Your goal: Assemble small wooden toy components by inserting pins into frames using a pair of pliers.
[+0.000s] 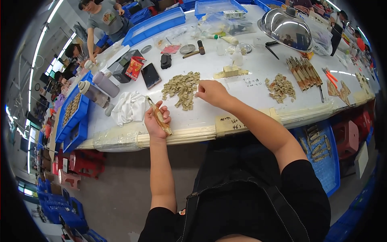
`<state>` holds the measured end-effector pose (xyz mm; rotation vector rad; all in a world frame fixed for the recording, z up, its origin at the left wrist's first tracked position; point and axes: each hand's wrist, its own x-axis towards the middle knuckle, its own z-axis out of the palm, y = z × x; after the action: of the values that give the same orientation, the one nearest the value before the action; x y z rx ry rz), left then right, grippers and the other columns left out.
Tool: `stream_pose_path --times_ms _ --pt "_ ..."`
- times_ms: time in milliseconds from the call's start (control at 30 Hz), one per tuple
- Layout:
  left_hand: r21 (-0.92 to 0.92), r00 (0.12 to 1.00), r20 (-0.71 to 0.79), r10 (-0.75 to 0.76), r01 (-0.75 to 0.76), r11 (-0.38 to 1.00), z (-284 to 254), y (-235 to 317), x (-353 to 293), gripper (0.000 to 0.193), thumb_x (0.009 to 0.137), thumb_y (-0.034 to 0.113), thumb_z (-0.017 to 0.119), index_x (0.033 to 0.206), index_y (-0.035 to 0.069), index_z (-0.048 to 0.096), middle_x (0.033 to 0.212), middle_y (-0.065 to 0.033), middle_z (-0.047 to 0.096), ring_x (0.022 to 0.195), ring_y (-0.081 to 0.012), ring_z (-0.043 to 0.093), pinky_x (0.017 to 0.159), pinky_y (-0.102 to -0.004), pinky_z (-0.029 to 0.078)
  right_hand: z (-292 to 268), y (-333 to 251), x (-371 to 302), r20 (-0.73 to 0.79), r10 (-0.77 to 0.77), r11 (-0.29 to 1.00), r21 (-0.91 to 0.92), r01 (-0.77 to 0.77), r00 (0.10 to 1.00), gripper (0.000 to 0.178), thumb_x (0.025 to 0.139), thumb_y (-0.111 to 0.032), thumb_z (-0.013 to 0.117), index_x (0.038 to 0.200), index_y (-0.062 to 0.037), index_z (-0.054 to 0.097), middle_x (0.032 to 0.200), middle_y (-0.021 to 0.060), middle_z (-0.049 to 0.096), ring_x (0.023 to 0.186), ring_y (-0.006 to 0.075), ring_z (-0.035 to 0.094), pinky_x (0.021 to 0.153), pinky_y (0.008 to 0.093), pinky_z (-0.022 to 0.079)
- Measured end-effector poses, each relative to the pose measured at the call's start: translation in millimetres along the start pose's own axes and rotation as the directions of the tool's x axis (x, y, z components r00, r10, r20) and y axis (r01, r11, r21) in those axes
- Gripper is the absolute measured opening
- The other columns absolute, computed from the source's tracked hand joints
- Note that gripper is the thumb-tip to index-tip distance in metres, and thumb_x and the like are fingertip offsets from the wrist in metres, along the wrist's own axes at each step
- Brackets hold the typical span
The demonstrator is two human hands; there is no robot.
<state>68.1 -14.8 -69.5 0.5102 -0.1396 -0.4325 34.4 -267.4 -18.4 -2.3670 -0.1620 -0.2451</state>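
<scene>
Left hand (pixel 153 126): fingers curled around slim brown-and-tan piece (pixel 157 111), held slantwise above table's front edge (pixel 181 138). Right hand (pixel 213 92): fingertips together at right side of tan chip pile (pixel 179 88); cannot tell whether they pinch chip. Dark handwriting on tan label (pixel 230 124) at edge, more on white tabletop (pixel 201 117); print on red box (pixel 134 69) too small. Bare surface between hands. Blue bin (pixel 324 173) below, partly hidden under table.

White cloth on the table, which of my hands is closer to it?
Your left hand: it is just right of the white cloth, holding a tan stick-like piece. Your right hand is farther right, beside the pile of small tan pieces.
</scene>
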Motion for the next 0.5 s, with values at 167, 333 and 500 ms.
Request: stream_pose_path --times_ms 167,333,500 --pt "0.168 0.923 0.252 -0.29 0.253 0.953 74.7 -20.9 26.0 0.038 0.088 0.03 0.035 0.106 0.0 0.051 0.076 -0.0133 0.056 0.046 -0.0146 0.044 0.034 -0.0226 0.033 -85.0 14.4 -13.1 0.054 0.07 0.902 0.423 -0.087 0.996 0.015 0.078 -0.006 0.063 0.072 -0.0051 0.049 0.067 0.0027 0.054 0.061 0.0098 0.047 0.055 0.0219 0.041" --pt "0.489 0.705 0.272 -0.655 0.485 0.725 127.8 -67.8 95.9 0.035 0.089 0.027 0.033 0.101 0.001 0.052 0.074 -0.0134 0.059 0.041 -0.0118 0.046 0.035 -0.0222 0.036 -131.8 23.9 -2.0 -0.101 -0.033 0.814 0.575 0.086 0.994 0.01 0.076 -0.003 0.063 0.083 -0.003 0.055 0.071 0.001 0.053 0.061 0.0072 0.044 0.057 0.0184 0.039" --pt "0.464 0.491 0.199 -0.848 0.715 0.523 113.7 -100.4 91.6 0.034 0.091 0.027 0.034 0.1 0.0 0.053 0.07 -0.012 0.059 0.04 -0.0108 0.045 0.033 -0.021 0.036 -132.8 51.4 -2.4 -0.114 0.086 0.75 0.661 0.011 0.99 0.017 0.076 -0.002 0.062 0.093 -0.0011 0.058 0.072 0.0011 0.052 0.061 0.0073 0.044 0.057 0.0177 0.038"
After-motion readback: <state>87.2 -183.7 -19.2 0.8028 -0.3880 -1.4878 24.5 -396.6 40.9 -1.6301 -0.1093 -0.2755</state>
